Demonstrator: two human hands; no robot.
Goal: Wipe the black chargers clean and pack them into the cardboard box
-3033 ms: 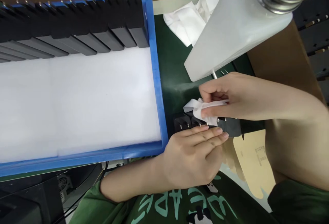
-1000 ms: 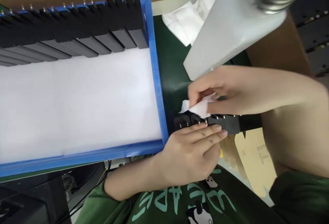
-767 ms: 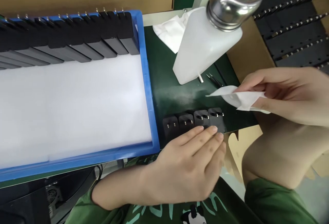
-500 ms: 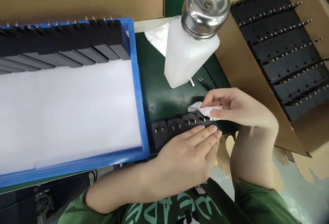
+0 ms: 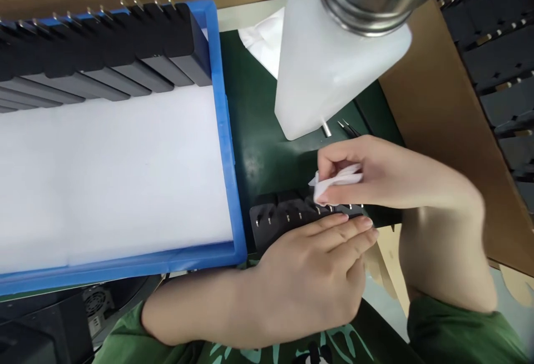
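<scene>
A short row of black power adapters (image 5: 262, 216) with metal plug pins lies along the front edge of the green work surface. My left hand (image 5: 319, 264) rests flat against their near side, fingers stretched out, hiding part of the row. Pinched between the thumb and fingers of my right hand (image 5: 354, 163) is a folded white wipe (image 5: 340, 179). It touches or hovers just over the pins near the middle of the row; I cannot tell which.
To the left, a blue tray (image 5: 228, 158) lined with white holds more black adapters (image 5: 179, 47). Behind my right hand stand a white pump bottle (image 5: 334, 63) with a metal top and tweezers (image 5: 348, 128). White cloth (image 5: 267, 38) lies behind the bottle. A cardboard box (image 5: 442, 113) of adapters is at right.
The view has shifted closer, and the bottle looks larger. My right hand has moved the wipe left along the row, from its right end toward the middle. My left hand stays flat on the adapters.
</scene>
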